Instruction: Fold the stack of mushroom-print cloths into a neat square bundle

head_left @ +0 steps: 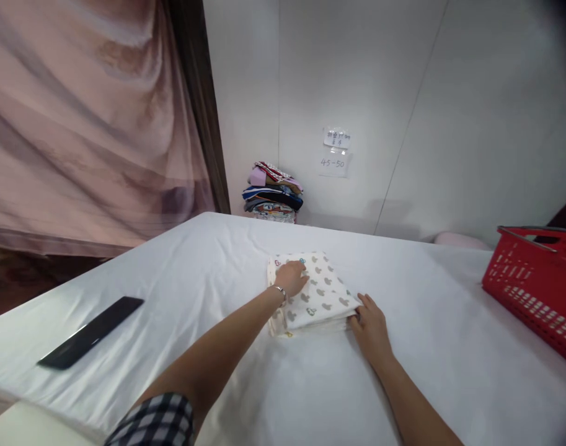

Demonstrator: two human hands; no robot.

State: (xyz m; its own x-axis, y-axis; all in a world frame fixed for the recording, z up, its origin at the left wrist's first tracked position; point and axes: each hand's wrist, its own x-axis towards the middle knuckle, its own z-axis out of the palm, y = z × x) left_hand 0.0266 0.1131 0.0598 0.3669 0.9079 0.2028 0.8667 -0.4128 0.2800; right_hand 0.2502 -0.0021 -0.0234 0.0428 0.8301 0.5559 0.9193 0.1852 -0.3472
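A folded white cloth with grey mouse-head-like shapes and a few coloured marks lies in the middle of the bed-like white surface. Its layers show along the left and front edges. My left hand, with a bracelet at the wrist, rests on top of the cloth near its left side, fingers extended. At the cloth's right front corner, my right hand pinches the edge between thumb and fingers, and that corner is slightly raised.
White sheeting with wrinkles covers the surface. A dark flat rectangular object lies at left, and a red plastic basket stands at right. Behind the far edge is a stack of folded clothes. A pink curtain hangs at left.
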